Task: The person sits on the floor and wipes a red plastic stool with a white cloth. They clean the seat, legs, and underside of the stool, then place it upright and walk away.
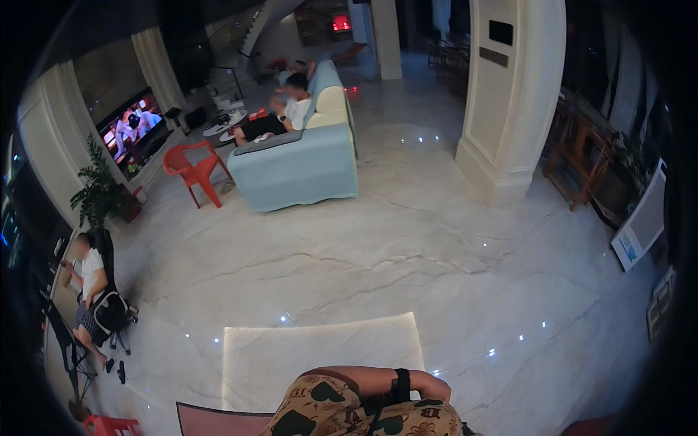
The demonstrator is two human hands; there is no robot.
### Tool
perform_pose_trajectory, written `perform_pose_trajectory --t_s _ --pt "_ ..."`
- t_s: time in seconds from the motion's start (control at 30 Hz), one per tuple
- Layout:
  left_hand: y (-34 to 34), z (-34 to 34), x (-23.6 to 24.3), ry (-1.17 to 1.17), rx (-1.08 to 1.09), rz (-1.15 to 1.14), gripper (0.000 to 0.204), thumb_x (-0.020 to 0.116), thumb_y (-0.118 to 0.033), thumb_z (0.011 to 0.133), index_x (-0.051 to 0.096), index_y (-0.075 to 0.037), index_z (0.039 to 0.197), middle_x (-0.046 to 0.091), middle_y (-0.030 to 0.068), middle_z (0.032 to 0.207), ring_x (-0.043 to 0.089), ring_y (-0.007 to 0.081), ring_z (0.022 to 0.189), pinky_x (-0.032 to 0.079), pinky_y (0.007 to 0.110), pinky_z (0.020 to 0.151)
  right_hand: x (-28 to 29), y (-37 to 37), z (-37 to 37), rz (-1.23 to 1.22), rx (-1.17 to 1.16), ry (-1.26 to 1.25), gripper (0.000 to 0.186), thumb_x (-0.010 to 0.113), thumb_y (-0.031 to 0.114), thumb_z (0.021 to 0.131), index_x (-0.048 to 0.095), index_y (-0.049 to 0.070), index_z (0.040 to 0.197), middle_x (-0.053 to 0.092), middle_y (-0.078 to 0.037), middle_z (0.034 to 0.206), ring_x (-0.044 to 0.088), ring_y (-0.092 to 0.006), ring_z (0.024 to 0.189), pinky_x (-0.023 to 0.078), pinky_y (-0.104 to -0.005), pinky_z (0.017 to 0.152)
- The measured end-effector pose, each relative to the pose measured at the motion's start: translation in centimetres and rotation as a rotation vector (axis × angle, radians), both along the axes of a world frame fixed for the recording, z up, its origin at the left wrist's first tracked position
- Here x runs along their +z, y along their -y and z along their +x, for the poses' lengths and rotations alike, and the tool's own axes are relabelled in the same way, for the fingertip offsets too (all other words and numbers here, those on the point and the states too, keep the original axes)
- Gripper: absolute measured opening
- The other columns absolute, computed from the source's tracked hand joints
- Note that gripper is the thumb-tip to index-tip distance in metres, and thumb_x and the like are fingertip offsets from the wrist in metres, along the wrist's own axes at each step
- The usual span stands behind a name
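Observation:
Only one forearm shows, lying across my patterned shirt at the bottom edge, with a black wristband on it. It runs from left to right, so I take it for my left arm. My left hand is tucked against my body, its fingers mostly hidden, and nothing is visible in it. My right hand is out of view. Nothing lies within reach except a flat reddish-brown panel by my lower left.
A glossy marble floor stretches ahead. A light blue sofa with people on it faces a lit television; a red plastic chair stands beside it. A white pillar rises right. Another person sits at far left.

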State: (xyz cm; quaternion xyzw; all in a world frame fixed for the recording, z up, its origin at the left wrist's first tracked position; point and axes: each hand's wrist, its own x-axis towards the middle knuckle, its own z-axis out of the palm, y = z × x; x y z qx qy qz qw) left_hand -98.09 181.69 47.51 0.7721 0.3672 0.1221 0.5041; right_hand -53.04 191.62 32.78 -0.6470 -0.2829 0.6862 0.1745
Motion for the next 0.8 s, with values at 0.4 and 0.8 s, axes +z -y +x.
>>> perform_pose_trajectory --t_s 0.4,0.8 --pt "-15.5 0.6 -3.3 0.011 -0.166 -0.236 0.016 0.063 -0.018 0.080 0.068 -0.003 0.083 0.066 0.0203 0.077 0.062 0.0330 0.071 0.047 0.044 0.067 -0.2 -11.8 0.9 -0.014 -0.122 0.001 0.052 0.061 0.031 0.094 0.047 0.005 0.136 0.053 -0.020 0.127 0.059 -0.0372 0.106 0.054 -0.0431 0.070" --pt "-35.6 5.1 0.0 -0.112 -0.093 0.022 0.022 0.066 -0.023 0.075 0.064 -0.001 0.074 0.065 0.0222 0.077 0.060 0.0405 0.072 0.046 0.047 0.064 -2.5 -33.4 8.0 -0.002 -0.138 -0.043 0.052 0.062 0.032 0.093 0.048 0.005 0.135 0.053 -0.019 0.128 0.059 -0.0369 0.105 0.053 -0.0420 0.066"
